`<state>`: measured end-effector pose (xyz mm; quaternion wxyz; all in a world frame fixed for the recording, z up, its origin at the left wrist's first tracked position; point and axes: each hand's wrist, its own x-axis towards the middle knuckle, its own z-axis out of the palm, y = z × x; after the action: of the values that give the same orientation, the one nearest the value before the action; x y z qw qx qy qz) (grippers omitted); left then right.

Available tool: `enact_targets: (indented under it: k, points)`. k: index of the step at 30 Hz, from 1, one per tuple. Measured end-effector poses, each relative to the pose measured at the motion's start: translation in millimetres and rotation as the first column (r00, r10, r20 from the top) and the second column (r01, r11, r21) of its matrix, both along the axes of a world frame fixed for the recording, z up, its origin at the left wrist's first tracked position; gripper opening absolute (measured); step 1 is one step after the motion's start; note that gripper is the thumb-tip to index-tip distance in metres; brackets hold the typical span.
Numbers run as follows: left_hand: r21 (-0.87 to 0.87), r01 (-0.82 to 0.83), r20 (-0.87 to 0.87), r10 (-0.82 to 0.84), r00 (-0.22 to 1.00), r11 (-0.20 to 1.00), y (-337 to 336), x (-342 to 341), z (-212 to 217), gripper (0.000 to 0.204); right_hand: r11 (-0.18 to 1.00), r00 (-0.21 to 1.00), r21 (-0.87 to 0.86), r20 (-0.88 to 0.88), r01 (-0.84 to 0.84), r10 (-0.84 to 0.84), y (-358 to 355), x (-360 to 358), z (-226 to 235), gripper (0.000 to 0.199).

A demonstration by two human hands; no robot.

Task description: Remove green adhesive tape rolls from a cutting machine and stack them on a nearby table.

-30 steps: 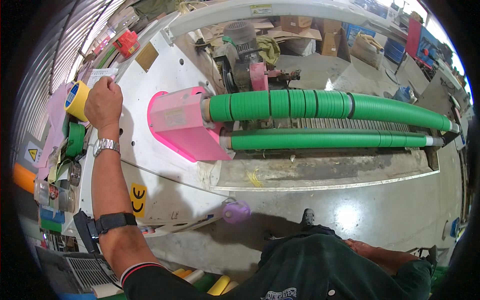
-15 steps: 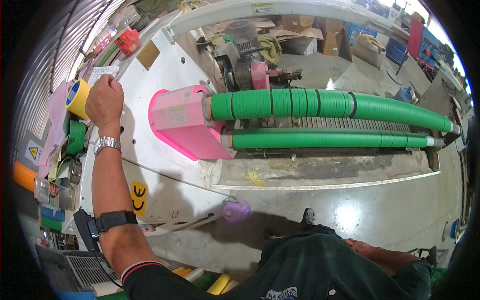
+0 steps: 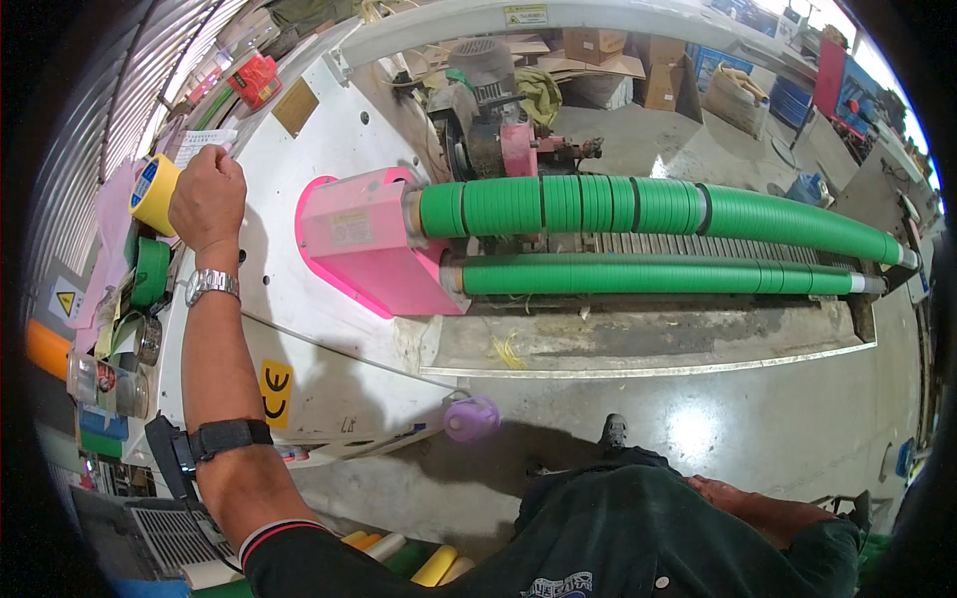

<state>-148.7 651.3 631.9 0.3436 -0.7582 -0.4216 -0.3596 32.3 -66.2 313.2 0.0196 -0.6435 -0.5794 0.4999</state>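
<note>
My left hand (image 3: 207, 197) is closed over the top of the white machine housing (image 3: 299, 179), its back toward me. A small pale tip shows by the curled fingers; what they grip is hidden. Right beside this hand sits a yellow roll of tape (image 3: 156, 195). A printed sheet (image 3: 204, 143) lies just beyond it. My right hand (image 3: 716, 490) rests low against my dark shirt, its fingers mostly hidden. Ahead, two long rollers carry green tape: the upper roller (image 3: 588, 204) and the lower roller (image 3: 648, 274) both come out of a pink guard (image 3: 384, 249).
A metal tray (image 3: 638, 334) runs beneath the rollers. A purple object (image 3: 472, 419) hangs at the housing's lower edge. Clear jars (image 3: 118, 389) and a green roll (image 3: 152, 272) crowd the left side. A motor (image 3: 483, 70) and cardboard boxes (image 3: 598, 50) stand behind.
</note>
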Motion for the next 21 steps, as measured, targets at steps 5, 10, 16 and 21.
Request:
enact_targets:
  k: [5, 10, 16, 21]
  points:
    - [-0.005, -0.011, 0.005, 0.011, 1.0, 1.0, -3.5, 1.8, 0.4, 0.019, 0.999, 1.0, -0.032, 0.002, -0.007, 0.008, -0.2, -0.3, -3.0, 0.076]
    - [-0.006, -0.021, 0.004, 0.021, 1.0, 1.0, -3.9, 1.5, 0.7, 0.019, 0.999, 0.998, 0.003, 0.033, -0.054, 0.054, -3.2, 0.6, -6.0, 0.075]
    - [-0.014, -0.02, 0.007, 0.02, 1.0, 1.0, -2.5, 1.6, 0.2, 0.02, 0.998, 0.999, 0.038, 0.006, -0.043, 0.042, -5.9, 1.9, -10.2, 0.074]
    - [0.008, 0.006, 0.006, -0.006, 1.0, 1.0, 0.3, 0.3, -1.0, 0.02, 0.994, 0.994, 0.035, 0.036, -0.104, 0.103, -5.1, 2.3, -9.9, 0.073]
